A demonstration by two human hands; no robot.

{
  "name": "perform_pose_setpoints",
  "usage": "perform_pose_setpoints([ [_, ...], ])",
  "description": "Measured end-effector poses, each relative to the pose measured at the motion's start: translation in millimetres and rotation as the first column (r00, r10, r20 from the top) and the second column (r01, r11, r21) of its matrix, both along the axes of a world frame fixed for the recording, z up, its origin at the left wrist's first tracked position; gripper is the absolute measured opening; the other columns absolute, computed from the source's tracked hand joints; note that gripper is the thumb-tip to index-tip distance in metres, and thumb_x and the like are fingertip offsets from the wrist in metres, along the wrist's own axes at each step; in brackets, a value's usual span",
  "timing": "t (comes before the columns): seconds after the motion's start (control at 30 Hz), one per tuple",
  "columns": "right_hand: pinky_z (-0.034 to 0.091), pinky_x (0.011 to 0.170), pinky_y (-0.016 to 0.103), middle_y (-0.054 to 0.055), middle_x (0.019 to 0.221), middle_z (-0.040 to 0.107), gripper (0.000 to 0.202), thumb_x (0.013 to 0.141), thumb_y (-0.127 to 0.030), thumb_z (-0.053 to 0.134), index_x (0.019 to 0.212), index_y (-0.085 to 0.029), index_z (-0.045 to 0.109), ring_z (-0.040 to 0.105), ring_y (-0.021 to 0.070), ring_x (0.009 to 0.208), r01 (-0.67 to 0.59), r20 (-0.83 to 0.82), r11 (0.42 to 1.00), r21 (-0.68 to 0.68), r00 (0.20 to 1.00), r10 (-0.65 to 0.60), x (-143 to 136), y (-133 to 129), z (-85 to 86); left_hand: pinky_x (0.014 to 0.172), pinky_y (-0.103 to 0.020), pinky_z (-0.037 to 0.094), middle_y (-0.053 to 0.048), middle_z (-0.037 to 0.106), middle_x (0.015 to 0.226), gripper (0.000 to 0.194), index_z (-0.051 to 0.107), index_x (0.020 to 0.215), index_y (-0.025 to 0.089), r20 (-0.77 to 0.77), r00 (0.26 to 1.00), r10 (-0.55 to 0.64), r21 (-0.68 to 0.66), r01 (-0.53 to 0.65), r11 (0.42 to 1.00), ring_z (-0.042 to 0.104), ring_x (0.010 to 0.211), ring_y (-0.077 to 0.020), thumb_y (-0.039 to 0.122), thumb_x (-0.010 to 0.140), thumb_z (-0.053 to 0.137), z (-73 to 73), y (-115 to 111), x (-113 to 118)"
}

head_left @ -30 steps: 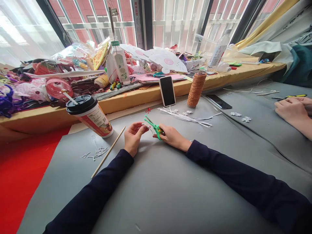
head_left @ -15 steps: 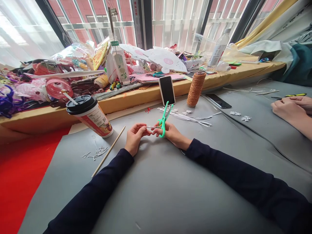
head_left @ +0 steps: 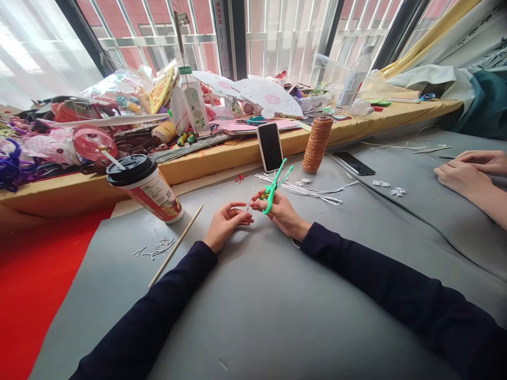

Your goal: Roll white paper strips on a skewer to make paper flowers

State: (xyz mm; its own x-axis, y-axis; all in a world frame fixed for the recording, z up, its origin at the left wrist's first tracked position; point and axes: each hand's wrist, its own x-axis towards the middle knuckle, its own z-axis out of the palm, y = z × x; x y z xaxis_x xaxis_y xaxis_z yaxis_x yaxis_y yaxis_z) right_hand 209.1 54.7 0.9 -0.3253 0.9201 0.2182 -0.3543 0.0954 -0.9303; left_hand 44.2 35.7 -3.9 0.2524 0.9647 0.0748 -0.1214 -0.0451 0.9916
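Observation:
Thin white cord (head_left: pixel 249 200) rises from the fingertips of my left hand (head_left: pixel 226 224), which is closed in a pinch. Green-handled scissors (head_left: pixel 271 197) are hooked on the fingers of my right hand (head_left: pixel 285 215), blades apart and tilted up to the right. The right fingertips are close to the cord; whether they touch it I cannot tell. Behind the hands lies a bunch of white cords (head_left: pixel 304 190), with small white knotted flowers (head_left: pixel 304 181) by it.
A lidded paper cup (head_left: pixel 148 187) and a wooden stick (head_left: pixel 176 245) are to the left, near cord scraps (head_left: pixel 160 246). A propped phone (head_left: pixel 270 148), an orange twine spool (head_left: pixel 317 145) and a flat phone (head_left: pixel 354 163) stand or lie behind. Another person's hands (head_left: pixel 471 171) are at right.
The cord between my hands has gone from level to upright. My right hand has drawn slightly away from the left, and the scissors have tilted to the right.

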Motion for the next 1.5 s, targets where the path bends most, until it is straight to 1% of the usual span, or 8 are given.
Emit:
perform_pose_setpoints([
  [0.37, 0.044, 0.073, 0.030, 0.002, 0.093, 0.055, 0.031, 0.065, -0.030, 0.064, 0.090, -0.021, 0.047, 0.054, 0.0144, 0.086, 0.050, 0.170, 0.986, 0.157, 0.982, -0.077, -3, 0, -2.9, 0.081, -0.039, 0.047, -0.008, 0.066, 0.082, 0.028, 0.056, 0.089, 0.014, 0.011, 0.999, 0.039, 0.030, -0.039, 0.999, 0.063, 0.080, -0.0189, 0.032, 0.068, 0.063, 0.5, -1, 1],
  [0.7, 0.045, 0.076, 0.031, 0.002, 0.094, 0.055, 0.035, 0.064, -0.033, 0.064, 0.093, -0.020, 0.048, 0.054, 0.0144, 0.086, -0.034, 0.237, 0.988, 0.148, 0.972, -0.002, -4, -3, -3.3, 0.080, -0.038, 0.048, -0.007, 0.066, 0.078, 0.030, 0.056, 0.087, 0.013, 0.063, 0.995, 0.082, -0.013, -0.081, 0.997, 0.064, 0.074, -0.0174, 0.032, 0.065, 0.066, -5.5, 4, -1],
  [0.83, 0.044, 0.081, 0.033, 0.003, 0.095, 0.055, 0.038, 0.064, -0.031, 0.065, 0.097, -0.021, 0.047, 0.055, 0.0140, 0.086, -0.090, 0.242, 0.972, 0.215, 0.970, 0.036, -4, -3, -5.8, 0.079, -0.037, 0.048, -0.007, 0.066, 0.080, 0.036, 0.055, 0.095, 0.013, 0.056, 0.997, 0.060, -0.027, -0.059, 0.998, 0.063, 0.073, -0.0166, 0.030, 0.066, 0.065, -6.6, 5, -1],
  [0.93, 0.043, 0.081, 0.032, 0.003, 0.096, 0.054, 0.038, 0.067, -0.033, 0.062, 0.100, -0.021, 0.046, 0.054, 0.0138, 0.085, -0.075, 0.318, 0.950, 0.304, 0.948, -0.027, -2, -3, -4.2, 0.080, -0.035, 0.047, -0.007, 0.065, 0.083, 0.031, 0.056, 0.093, 0.013, 0.044, 0.998, 0.045, -0.013, -0.045, 0.999, 0.062, 0.074, -0.0155, 0.029, 0.067, 0.064, -7.7, 6, -2],
  [1.03, 0.042, 0.077, 0.030, 0.003, 0.093, 0.053, 0.033, 0.069, -0.035, 0.059, 0.096, -0.020, 0.047, 0.052, 0.0139, 0.082, -0.009, 0.476, 0.884, 0.468, 0.845, -0.243, 2, -7, 2.1, 0.079, -0.034, 0.047, -0.006, 0.064, 0.083, 0.027, 0.056, 0.089, 0.013, 0.084, 0.991, 0.106, -0.006, -0.106, 0.994, 0.062, 0.073, -0.0151, 0.029, 0.068, 0.062, -9.6, 7, -2],
  [1.2, 0.038, 0.065, 0.027, 0.005, 0.093, 0.052, 0.034, 0.071, -0.042, 0.056, 0.096, -0.021, 0.048, 0.048, 0.0166, 0.080, -0.099, 0.712, 0.774, 0.626, 0.476, -0.516, 7, -19, 5.1, 0.075, -0.032, 0.048, 0.000, 0.060, 0.076, 0.020, 0.053, 0.083, 0.015, 0.188, 0.953, 0.239, 0.023, -0.247, 0.969, 0.061, 0.070, -0.0124, 0.028, 0.069, 0.061, -8.9, 10, -5],
  [1.33, 0.036, 0.060, 0.026, 0.005, 0.088, 0.052, 0.038, 0.072, -0.052, 0.051, 0.092, -0.020, 0.045, 0.049, 0.0173, 0.077, -0.122, 0.791, 0.800, 0.587, 0.298, -0.534, 3, -22, -3.5, 0.076, -0.033, 0.048, -0.001, 0.060, 0.081, 0.018, 0.051, 0.081, 0.016, 0.226, 0.937, 0.265, 0.091, -0.292, 0.952, 0.060, 0.073, -0.0129, 0.027, 0.069, 0.060, -2.4, 7, -4],
  [1.5, 0.034, 0.057, 0.026, 0.004, 0.082, 0.053, 0.036, 0.074, -0.055, 0.045, 0.082, -0.020, 0.043, 0.049, 0.0160, 0.071, -0.079, 0.826, 0.838, 0.541, 0.236, -0.511, -2, -20, -7.2, 0.077, -0.034, 0.048, -0.004, 0.059, 0.091, 0.019, 0.052, 0.082, 0.017, 0.228, 0.952, 0.204, 0.136, -0.239, 0.961, 0.060, 0.081, -0.0160, 0.027, 0.069, 0.061, 3.9, 0, -1],
])
